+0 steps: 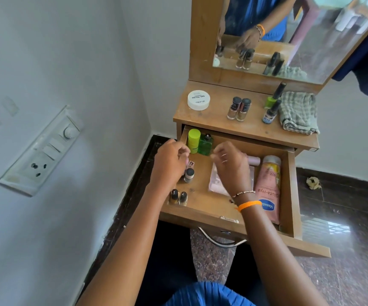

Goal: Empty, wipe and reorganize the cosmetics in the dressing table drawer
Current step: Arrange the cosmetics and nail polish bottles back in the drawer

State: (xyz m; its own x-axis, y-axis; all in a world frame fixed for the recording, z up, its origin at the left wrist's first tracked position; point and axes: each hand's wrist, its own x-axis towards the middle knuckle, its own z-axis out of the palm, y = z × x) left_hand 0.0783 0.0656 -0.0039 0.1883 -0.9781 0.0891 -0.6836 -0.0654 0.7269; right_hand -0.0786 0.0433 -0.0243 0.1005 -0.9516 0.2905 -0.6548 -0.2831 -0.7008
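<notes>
While over the drawer (290, 191) | left hand (170, 161) curled, contents unclear | right hand (231, 164) loosely curled, empty

White switchboard (39, 151) with round dial and socket sits on pale wall (68, 51) at left. Mirror (289, 34) in wooden frame rises behind dressing table, reflecting room beyond (plastic chair legs, tiled floor). Dark blue fabric (364, 69) hangs at upper right. Crumpled yellowish scrap (313, 182) lies on dark polished floor (344, 250), near wall base at right.
</notes>
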